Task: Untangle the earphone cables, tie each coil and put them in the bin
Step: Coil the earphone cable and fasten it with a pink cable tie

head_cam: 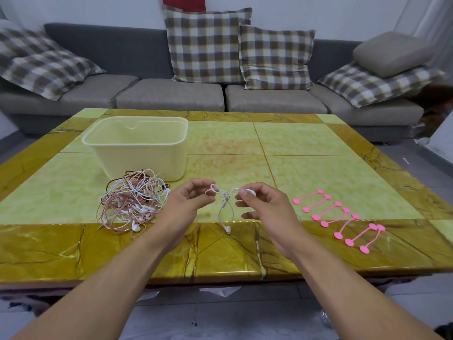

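Forearms: two bare forearms rise from the bottom corners of the frame toward its centre, over the near edge of the tabletop (306, 141).
Left hand (187, 204): just left of centre, thumb and fingers curled, its grip pinched together on a small loop of the white earphone cable (226, 204).
Right hand (263, 204): just right of centre, its grip closed with thumb and forefinger clamped on the other end of the same cable, a white piece showing at the fingertips.
White earphone cable: stretched between the two hands, knotted in the middle; a loop hangs down below the knot and ends in an earbud lying over the tabletop's brown border.
Tangled pile (133, 204): white, pink and reddish earphone cables heaped left of the left hand, several earbuds poking out at its lower edge; it lies just in front of the bin.
Bin (137, 148): cream plastic tub, upright, in the centre-left of the frame, behind the pile; nothing visible inside.
Pink ties (339, 217): a row of thin straps with round ends, laid side by side at the right of the frame, well apart from the right hand.
Background: grey sofa (171, 94) with checked cushions (206, 45) across the top of the frame.
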